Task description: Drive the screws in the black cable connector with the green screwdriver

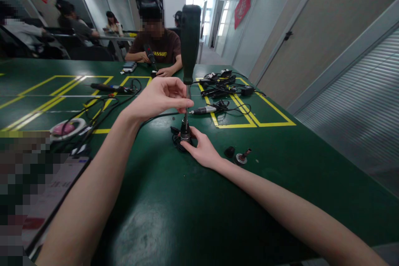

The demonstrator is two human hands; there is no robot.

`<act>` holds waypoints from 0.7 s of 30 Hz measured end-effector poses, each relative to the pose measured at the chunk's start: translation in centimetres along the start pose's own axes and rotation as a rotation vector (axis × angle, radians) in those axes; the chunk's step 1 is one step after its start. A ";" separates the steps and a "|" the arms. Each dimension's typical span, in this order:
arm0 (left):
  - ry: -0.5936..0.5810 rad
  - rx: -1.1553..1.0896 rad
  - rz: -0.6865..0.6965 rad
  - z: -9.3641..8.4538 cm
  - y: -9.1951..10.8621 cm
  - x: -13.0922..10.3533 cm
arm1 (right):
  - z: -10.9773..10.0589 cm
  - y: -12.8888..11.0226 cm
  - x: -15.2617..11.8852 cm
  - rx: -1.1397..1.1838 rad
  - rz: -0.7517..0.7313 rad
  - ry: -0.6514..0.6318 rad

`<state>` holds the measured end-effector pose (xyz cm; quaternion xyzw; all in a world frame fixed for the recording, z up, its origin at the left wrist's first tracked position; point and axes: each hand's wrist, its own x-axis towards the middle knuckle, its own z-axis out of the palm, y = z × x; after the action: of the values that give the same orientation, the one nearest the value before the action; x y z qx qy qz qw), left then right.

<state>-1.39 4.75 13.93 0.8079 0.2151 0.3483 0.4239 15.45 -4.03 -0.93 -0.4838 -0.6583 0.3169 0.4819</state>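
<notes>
A large screwdriver [190, 43] with a dark green handle stands upright in the middle of the view. My left hand [157, 97] pinches its metal shaft between thumb and fingers, below the handle. The shaft points down into a black cylindrical part with a metal collar [185, 135]; how far the tip goes in is hidden. My right hand [201, 147] is closed around that part, keeping it upright on the green table. A coiled black cable [178, 143] lies beside it. Right of my right hand lie a small black cap [230, 151] and a metal disc with a short tube [241, 158].
Several black cabled tools [222, 85] are heaped at the back right, with a grey-and-black tool [204, 110] nearer. A black pen-shaped tool [107, 88] and a white ring-shaped holder [67, 129] lie left. Across the green table [149, 216], a co-worker [158, 45] holds a tool.
</notes>
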 end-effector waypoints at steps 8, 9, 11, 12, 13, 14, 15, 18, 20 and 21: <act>-0.062 -0.040 -0.034 -0.4 0.7 -0.3 | 0.0 0.0 0.0 0.000 0.004 -0.004; -0.061 -0.045 -0.038 -0.5 0.6 -0.3 | 0.0 -0.1 -0.1 0.000 0.005 -0.004; -0.049 -0.042 -0.038 -0.4 0.4 -0.2 | -0.1 -0.2 -0.1 0.001 0.006 -0.007; -0.037 -0.035 -0.034 -0.3 0.2 -0.1 | -0.1 -0.2 -0.1 0.001 0.006 -0.007; -0.023 -0.026 -0.030 -0.2 0.1 -0.1 | -0.1 -0.2 -0.1 0.001 0.007 -0.007; -0.008 -0.018 -0.025 -0.1 0.0 0.0 | -0.1 -0.3 -0.1 0.001 0.007 -0.008; 0.004 -0.013 -0.022 0.0 0.0 0.0 | -0.1 -0.3 -0.1 0.000 0.008 -0.009; 0.008 -0.012 -0.022 0.0 0.2 -0.1 | -0.1 -0.2 -0.1 0.001 0.009 -0.009; -0.015 -0.019 -0.027 -0.2 0.4 -0.3 | -0.1 -0.2 -0.1 -0.002 0.011 -0.006; -0.030 -0.024 -0.031 -0.3 0.6 -0.3 | -0.1 -0.1 -0.1 -0.004 0.013 -0.004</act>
<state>-1.81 4.39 14.38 0.8046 0.2169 0.3321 0.4419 15.47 -4.14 -0.83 -0.4883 -0.6568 0.3198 0.4774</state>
